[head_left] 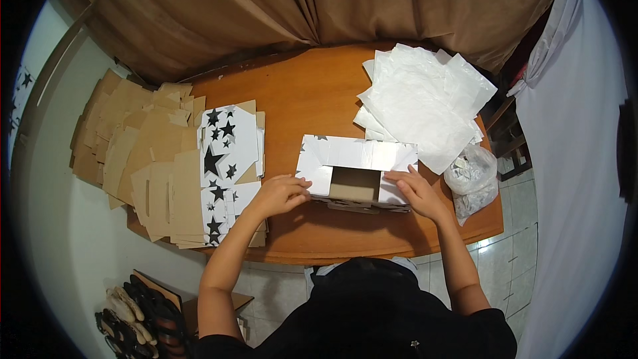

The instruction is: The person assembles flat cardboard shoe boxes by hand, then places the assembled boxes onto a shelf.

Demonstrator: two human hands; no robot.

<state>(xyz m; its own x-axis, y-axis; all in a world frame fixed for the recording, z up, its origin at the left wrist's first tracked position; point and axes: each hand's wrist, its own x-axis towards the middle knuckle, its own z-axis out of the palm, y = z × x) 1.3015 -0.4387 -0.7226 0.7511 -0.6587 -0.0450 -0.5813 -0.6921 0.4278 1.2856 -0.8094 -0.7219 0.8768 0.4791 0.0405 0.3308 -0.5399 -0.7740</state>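
A white cardboard box (359, 154) with black stars stands on the wooden table in front of me. Its far flap and two side flaps lie folded inward, leaving a rectangular gap through which the plain brown inside shows. At the box's left side, my left hand (282, 195) holds the edge with bent fingers, its thumb partly hidden. My right hand (419, 193) grips the right side, fingers resting on the right flap. Left of the box lies a flat, star-printed cardboard blank (227, 146) on top of other blanks.
Overlapping brown cardboard blanks (149, 153) cover the left of the table (292, 93). White paper sheets (425, 103) lie in a loose pile at the far right, beside a clear plastic bag (473, 183) of pale contents. Shoes (136, 319) are at lower left; a brown curtain (372, 3) hangs behind.
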